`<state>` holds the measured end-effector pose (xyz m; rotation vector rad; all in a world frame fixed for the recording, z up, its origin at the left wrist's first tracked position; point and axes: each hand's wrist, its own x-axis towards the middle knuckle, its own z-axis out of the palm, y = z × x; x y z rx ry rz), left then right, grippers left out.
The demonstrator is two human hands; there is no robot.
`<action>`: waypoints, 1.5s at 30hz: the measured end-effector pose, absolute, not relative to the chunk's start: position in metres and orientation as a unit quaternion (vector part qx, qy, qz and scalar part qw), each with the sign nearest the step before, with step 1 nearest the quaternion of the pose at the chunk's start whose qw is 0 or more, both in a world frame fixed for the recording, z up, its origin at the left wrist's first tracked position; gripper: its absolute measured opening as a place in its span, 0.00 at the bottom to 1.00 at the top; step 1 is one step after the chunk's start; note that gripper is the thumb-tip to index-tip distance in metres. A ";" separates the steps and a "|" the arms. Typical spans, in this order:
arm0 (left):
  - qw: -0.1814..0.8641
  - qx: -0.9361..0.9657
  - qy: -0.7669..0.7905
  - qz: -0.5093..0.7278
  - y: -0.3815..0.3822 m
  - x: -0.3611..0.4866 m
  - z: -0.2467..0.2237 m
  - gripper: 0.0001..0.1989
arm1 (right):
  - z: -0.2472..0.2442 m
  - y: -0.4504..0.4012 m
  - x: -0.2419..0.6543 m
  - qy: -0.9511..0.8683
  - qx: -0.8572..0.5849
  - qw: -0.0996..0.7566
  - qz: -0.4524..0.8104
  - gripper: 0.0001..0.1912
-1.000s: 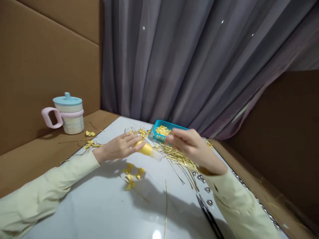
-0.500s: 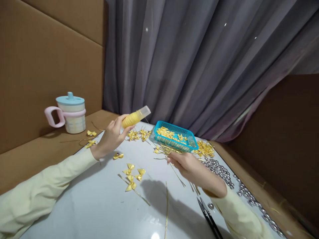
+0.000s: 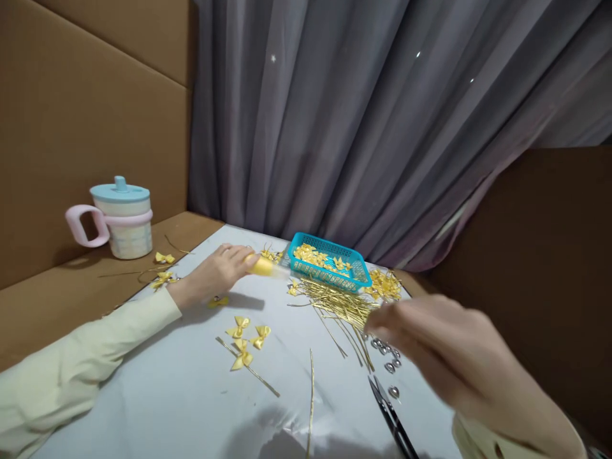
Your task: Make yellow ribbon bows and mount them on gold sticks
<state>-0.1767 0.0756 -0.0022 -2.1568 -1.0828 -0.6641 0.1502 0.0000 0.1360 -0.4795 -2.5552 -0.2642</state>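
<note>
My left hand [image 3: 217, 274] is closed around a spool of yellow thread [image 3: 261, 265], held low above the white tabletop with its clear end pointing right. At the right, my right hand [image 3: 444, 357] is raised and smeared by motion. Its fingertips are pinched together over the right end of a pile of gold wire strips [image 3: 339, 303]; whatever they hold is too blurred to make out. Three yellow ribbon bows [image 3: 241, 354] lie on the tabletop in front of the left hand, beside one gold strip [image 3: 264, 379]. Another strip [image 3: 311, 401] lies closer to me.
A blue basket [image 3: 329, 280] of yellow bows stands at the back, with more yellow bows [image 3: 384, 284] to its right. Black thread snips [image 3: 394, 421] and silver heart-shaped beads [image 3: 389, 367] lie at the right. A lidded cup [image 3: 130, 223] stands far left.
My left hand has lowered the thread spool toward the tabletop. My right hand has moved right and toward me, away from the gold strips' middle, uncovering more of the pile.
</note>
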 end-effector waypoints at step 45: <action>0.304 -0.787 -0.358 -0.400 0.069 -0.163 -0.007 0.15 | 0.068 0.049 0.086 -0.974 -0.094 0.121 -0.166 0.14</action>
